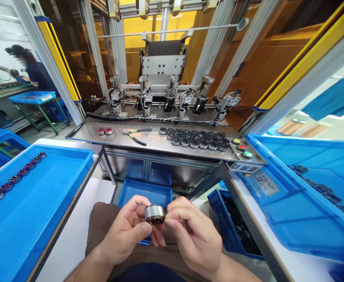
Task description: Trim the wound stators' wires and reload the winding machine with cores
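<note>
My left hand (122, 231) is closed around a small round motor (154, 212), with its thumb and fingers at the rim. The motor has a smooth silver band and a dark, slotted underside with copper-coloured bits. Pressed together at the motor's right edge, the thumb and forefinger of my right hand (197, 235) pinch a thin wire, whose fine strand shows beside the fingers. Both hands are above my lap, over a blue bin (145, 190) on the floor.
Several similar motors (194, 137) crowd the steel bench, beside pliers (135, 137) and two red-topped motors (105, 131). A blue tray (57, 176) at left holds a row of motors. Right are push buttons (241, 147) and a blue crate (292, 211). A person (35, 70) works far left.
</note>
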`<move>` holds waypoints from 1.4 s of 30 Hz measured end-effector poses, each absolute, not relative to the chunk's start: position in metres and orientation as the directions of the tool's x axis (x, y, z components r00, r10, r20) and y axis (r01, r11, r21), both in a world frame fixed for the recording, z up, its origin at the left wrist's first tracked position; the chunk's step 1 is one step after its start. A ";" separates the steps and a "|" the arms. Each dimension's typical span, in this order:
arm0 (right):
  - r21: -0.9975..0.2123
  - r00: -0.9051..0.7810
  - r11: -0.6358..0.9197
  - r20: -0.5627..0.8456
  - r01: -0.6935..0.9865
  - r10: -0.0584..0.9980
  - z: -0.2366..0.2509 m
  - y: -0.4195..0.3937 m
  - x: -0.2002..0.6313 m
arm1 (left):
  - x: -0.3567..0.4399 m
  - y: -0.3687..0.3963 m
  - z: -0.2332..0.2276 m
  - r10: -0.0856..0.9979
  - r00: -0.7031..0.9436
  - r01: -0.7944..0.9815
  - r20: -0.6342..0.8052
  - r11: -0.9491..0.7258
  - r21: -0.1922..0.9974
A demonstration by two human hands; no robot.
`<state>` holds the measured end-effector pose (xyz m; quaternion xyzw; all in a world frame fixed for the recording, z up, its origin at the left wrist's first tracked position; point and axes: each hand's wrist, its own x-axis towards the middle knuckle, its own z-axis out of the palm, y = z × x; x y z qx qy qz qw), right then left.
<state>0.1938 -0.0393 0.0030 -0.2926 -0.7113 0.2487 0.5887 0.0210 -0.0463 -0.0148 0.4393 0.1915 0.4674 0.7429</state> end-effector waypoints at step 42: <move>-0.416 -0.465 0.881 0.748 0.228 0.473 0.003 -0.031 0.213 | 0.019 -0.045 -0.022 0.700 0.682 -0.445 -0.212 0.627 0.640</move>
